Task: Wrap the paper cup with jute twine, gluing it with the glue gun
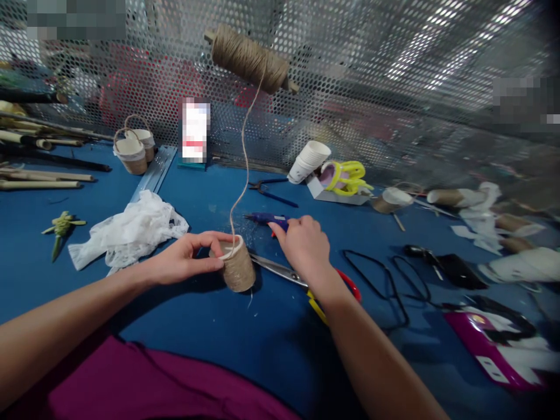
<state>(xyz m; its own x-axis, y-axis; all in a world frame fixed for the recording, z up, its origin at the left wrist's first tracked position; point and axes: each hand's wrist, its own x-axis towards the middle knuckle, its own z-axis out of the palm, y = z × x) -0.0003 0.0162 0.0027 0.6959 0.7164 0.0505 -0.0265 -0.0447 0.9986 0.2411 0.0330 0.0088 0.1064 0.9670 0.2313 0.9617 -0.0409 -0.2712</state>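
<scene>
The left hand [199, 256] pinches the cup [240, 269] near its white top edge; the cup is at the table [271, 350], between the two hands. A light pinch should serve best, since a thin wall would likely buckle under pressure. Beyond the cup and to its right, the right hand [304, 245] grasps the blue gun [269, 219], its narrow nozzle aimed leftward. Fingertips are best kept well off that tip, and the slack twine [245, 146] clear of it too. The scissors [282, 270] lie just right of the cup, so any turning of it calls for care around the blades.

The cup's side is rough, tan and fibrous, tapering a little, with a loose wisp at its foot. The twine, thin and matt, curves from the cup up to the spool [249, 61], a fat, ridged cylinder on a stick. Left of the cup lies crumpled white lace [135, 227], soft and gauzy; beyond it and rightward leans a smooth paper stack [310, 158].
</scene>
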